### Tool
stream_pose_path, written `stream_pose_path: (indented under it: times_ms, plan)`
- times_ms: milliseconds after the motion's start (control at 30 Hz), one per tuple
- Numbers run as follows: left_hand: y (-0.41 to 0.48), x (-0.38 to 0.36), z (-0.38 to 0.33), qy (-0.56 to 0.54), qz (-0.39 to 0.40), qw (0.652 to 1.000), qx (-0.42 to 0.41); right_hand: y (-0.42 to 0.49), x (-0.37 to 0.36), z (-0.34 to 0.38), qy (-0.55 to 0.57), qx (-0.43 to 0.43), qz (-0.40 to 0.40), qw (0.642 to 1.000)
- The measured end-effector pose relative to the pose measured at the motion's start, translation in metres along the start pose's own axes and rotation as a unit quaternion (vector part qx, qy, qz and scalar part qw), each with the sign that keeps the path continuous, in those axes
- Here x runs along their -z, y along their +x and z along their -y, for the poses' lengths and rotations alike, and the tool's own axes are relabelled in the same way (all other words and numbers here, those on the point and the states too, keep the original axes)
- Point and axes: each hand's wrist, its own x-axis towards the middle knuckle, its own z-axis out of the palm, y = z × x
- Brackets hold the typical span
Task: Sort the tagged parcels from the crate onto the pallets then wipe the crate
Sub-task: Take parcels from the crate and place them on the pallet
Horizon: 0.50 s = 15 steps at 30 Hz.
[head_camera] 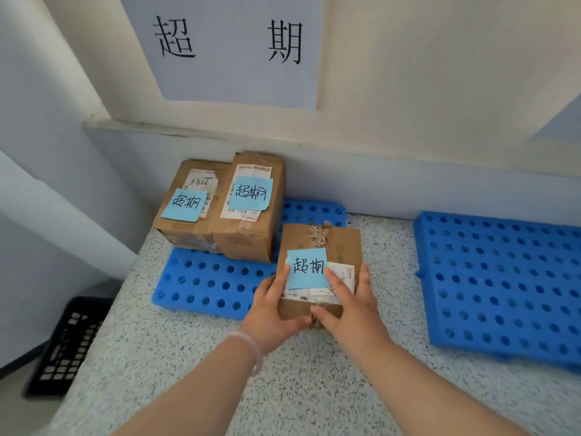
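- Small brown cardboard parcel with blue paper tag at near right corner of left blue perforated plastic pallet; resting or just above, unclear
- Left hand curled round parcel's near left edge; right hand gripping near right edge, forefinger on tag
- Two larger tagged cardboard boxes touching, far left on pallet
- Black lattice plastic crate near left

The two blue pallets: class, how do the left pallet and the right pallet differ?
The left pallet carries two tagged parcels at its back, and the left hand and right hand hold a third parcel at its right edge; the right pallet shows no parcels. The left pallet lies wholly in frame; the right pallet is cut off. Both are blue, with round holes, flat on the speckled surface.
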Motion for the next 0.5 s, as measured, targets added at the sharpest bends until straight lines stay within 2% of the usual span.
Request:
stream_pose_path:
  times_ms: [133,200,333,400,500]
  plan:
    - [-0.004,0.004,-0.004,0.044,-0.008,0.999,-0.002,0.002,0.003,0.004,-0.045,-0.005,0.0,0.999]
    - [-0.013,0.002,-0.005,0.123,-0.027,0.992,-0.015,-0.007,0.002,0.005,-0.108,0.011,-0.02,0.994]
    - [-0.043,-0.003,0.008,0.332,-0.041,0.936,-0.114,-0.042,-0.007,0.001,-0.18,0.081,-0.033,0.98]
    - [-0.056,-0.005,0.017,0.379,-0.027,0.912,-0.156,-0.058,-0.016,-0.005,-0.204,0.098,-0.021,0.974]
    - [-0.064,-0.002,0.015,0.432,0.006,0.888,-0.158,-0.07,-0.033,-0.008,-0.243,0.096,-0.012,0.965]
